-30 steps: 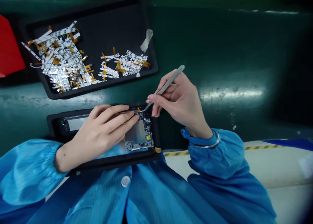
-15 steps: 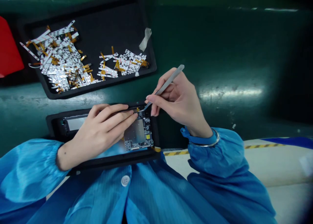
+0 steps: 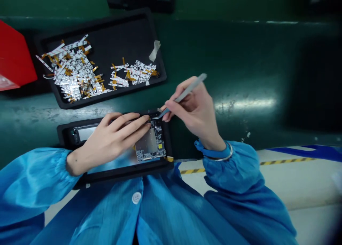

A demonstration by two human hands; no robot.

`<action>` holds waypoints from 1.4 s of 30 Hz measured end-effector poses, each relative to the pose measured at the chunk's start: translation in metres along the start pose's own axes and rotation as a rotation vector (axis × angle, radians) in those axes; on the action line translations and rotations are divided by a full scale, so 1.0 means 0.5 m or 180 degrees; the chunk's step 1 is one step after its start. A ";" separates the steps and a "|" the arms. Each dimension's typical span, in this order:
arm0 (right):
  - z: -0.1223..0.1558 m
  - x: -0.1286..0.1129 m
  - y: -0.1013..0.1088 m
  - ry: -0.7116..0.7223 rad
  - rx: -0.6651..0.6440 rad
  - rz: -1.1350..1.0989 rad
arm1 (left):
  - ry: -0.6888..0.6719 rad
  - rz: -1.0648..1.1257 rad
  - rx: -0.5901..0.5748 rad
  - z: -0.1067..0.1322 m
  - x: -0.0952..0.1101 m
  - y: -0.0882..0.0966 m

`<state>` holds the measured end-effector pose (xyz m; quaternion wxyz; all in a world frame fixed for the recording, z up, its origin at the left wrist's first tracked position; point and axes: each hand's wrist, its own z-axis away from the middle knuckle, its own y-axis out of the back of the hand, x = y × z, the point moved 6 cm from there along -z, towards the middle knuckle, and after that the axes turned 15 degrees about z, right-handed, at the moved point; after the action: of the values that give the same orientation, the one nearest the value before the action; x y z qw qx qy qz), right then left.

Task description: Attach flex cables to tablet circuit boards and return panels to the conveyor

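Observation:
A pair of tweezers (image 3: 184, 94) sits in the pinched fingers of my right hand (image 3: 196, 111). Their bent tips reach the top edge of a circuit board (image 3: 149, 145), close to my left fingertips. My left hand (image 3: 113, 138) lies over the opened device, fingers stretched out to the right, the fingertips resting at the board's upper edge. The device sits in a black tray (image 3: 120, 177) in front of me; part of it is hidden under my left hand. Whether the tweezer tips hold anything is too small to tell.
Beyond the work stands a larger black tray (image 3: 107, 31) with two heaps of white strips (image 3: 77, 70) with orange flex tails. A scrap of tape (image 3: 154, 51) is on its right rim. A red bin (image 3: 16, 56) stands at the left, another black tray (image 3: 140, 3) at the back.
The view has shifted slightly, showing more of the back of the bench. The tweezer tips have moved slightly to the right along the board's top edge. My left hand stays on the device.

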<state>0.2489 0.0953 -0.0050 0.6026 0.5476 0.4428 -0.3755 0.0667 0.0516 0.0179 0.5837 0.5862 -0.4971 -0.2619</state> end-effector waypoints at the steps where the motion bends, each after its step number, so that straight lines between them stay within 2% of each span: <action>1: 0.014 -0.007 0.015 0.0042 0.0201 0.0001 | 0.0039 0.0003 0.0014 0.002 -0.003 -0.001; 4: 0.080 -0.014 0.053 0.0019 0.0534 0.0020 | -0.0038 -0.0101 0.0008 0.006 -0.002 -0.004; 6: 0.134 -0.008 0.054 -0.0155 0.0363 0.0353 | -0.0157 -0.0242 -0.0024 0.004 0.003 -0.005; 10: 0.232 0.004 0.017 -0.0324 0.0181 0.1232 | -0.0167 -0.0162 -0.0191 -0.006 0.025 -0.013; 14: 0.281 0.009 -0.023 -0.0406 0.0714 0.1197 | -0.0018 -0.0368 -0.0273 -0.019 0.054 -0.023; 18: 0.293 0.008 -0.041 -0.0322 0.1141 0.1338 | -0.0143 -0.0579 -0.0230 -0.028 0.064 -0.017; 21: 0.298 0.002 -0.050 0.0049 0.1208 0.1450 | -0.0183 -0.0368 -0.0009 -0.033 0.057 0.000; 24: 0.301 -0.006 -0.061 0.0587 0.1091 0.1648 | 0.0075 0.0373 0.0078 -0.038 0.050 -0.003; 27: 0.299 -0.014 -0.065 0.1026 0.0895 0.1907 | 0.0249 0.1044 -0.0111 -0.045 0.054 -0.031; 31: 0.289 -0.022 -0.061 0.1310 0.0649 0.2278 | 0.0510 0.1441 -0.0195 -0.059 0.048 -0.050; 37: 0.285 -0.037 -0.065 0.1801 0.0675 0.2710 | 0.0938 0.2536 0.0041 -0.052 0.014 -0.018; 42: 0.282 -0.040 -0.071 0.1913 0.0651 0.2789 | 0.1143 0.2706 0.0088 -0.018 -0.001 0.005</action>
<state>0.2263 -0.0495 0.0032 0.4932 0.8201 0.2869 0.0430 0.0738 0.0560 0.0217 0.7083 0.3741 -0.5879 0.1130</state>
